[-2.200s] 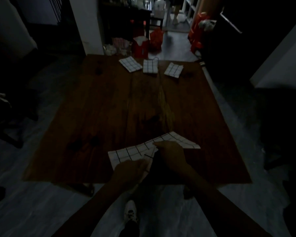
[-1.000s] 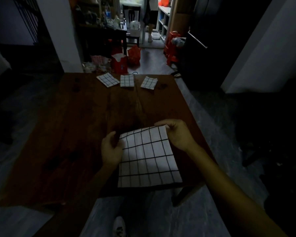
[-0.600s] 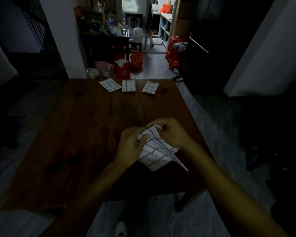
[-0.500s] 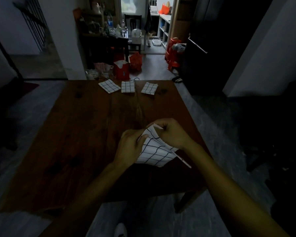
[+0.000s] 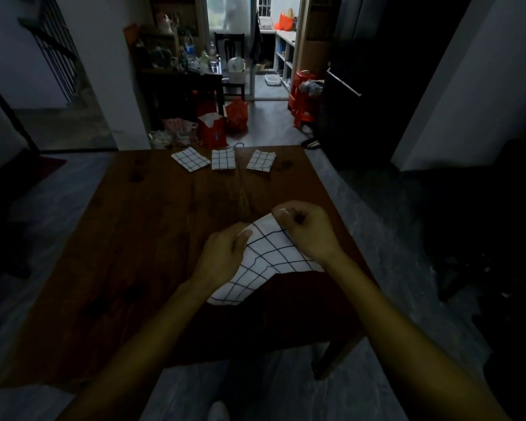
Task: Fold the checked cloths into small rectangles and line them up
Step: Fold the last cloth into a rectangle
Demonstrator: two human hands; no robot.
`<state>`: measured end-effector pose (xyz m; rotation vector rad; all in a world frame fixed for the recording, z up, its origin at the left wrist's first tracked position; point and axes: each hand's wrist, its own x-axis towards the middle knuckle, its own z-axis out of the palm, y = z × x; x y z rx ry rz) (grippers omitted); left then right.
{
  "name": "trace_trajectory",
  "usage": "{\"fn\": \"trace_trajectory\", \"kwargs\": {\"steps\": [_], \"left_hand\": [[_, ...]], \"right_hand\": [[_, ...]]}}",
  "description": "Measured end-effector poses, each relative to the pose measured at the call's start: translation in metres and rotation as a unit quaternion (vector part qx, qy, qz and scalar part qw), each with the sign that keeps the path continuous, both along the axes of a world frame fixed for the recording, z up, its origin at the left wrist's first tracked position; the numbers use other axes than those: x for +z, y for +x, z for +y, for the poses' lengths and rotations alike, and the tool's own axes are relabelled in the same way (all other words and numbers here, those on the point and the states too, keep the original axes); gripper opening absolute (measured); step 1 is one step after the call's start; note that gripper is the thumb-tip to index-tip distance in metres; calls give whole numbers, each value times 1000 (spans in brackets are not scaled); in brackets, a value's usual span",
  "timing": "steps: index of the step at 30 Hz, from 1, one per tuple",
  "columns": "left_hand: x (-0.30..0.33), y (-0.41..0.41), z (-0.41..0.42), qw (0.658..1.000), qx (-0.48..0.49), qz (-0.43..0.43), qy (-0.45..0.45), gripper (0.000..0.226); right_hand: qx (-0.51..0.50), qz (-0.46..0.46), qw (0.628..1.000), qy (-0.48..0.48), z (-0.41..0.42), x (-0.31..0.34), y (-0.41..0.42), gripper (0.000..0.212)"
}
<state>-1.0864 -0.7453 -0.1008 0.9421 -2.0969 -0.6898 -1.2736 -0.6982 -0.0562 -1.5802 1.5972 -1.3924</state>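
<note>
The checked cloth [image 5: 268, 262] is up off the bench [image 5: 134, 244] at the near side, right of the middle, part-folded and slanting: its top corner points far and right, and its loose lower end droops near and left, down to the wood. So the long axis runs on the diagonal, from the far-right corner to the near-left tail.

The right hand [image 5: 304, 229] has that top corner, fingers curled in and pinching the cloth at its highest point. The left hand [image 5: 222, 256] sits lower and to the left, fingers closed on the left edge with the thumb pressed over the fabric. Both hands are on the cloth, close together; the right is the farther one, the left is nearer to the hanging tail.

That tail looks like the thing to watch: it lies below and near of both sets of fingers, so I'd judge the coming fold has to bring it up to them, or lay the cloth flat first.

Far across the bench, three folded cloths [image 5: 223, 159] wait in a row by the far edge, the left one skewed.
</note>
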Motion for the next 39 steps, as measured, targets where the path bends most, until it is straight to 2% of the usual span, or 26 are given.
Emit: {"fn": "trace_trajectory", "kwargs": {"steps": [4, 9, 13, 15, 18, 22, 30, 33, 39], "left_hand": [[-11, 15, -6, 997, 47, -55, 5, 23], [-11, 30, -12, 992, 10, -124, 8, 24], [-17, 35, -17, 976, 29, -214, -19, 29], [-14, 30, -16, 980, 35, -188, -53, 29], [2, 6, -7, 995, -8, -77, -68, 30], [20, -22, 0, 997, -69, -2, -24, 25], [-16, 4, -14, 998, -13, -50, 47, 24], [-24, 14, -14, 996, 13, -78, 44, 28], [-33, 26, -10, 995, 35, -75, 54, 27]], "right_hand": [[-53, -4, 998, -23, 1, -1, -10, 12], [-113, -18, 993, -36, 4, -4, -19, 11], [-130, 12, 990, -53, 7, -3, -18, 11], [-115, 43, 990, -62, 8, -2, -16, 11], [-53, 85, 994, -38, 6, -2, -5, 12], [21, 109, 993, -42, 3, -5, 14, 13], [-37, 89, 995, -31, 4, -9, 15, 13], [-53, 59, 996, -33, 4, -5, 10, 12], [-86, 15, 994, -66, 1, 3, 6, 11]]}}
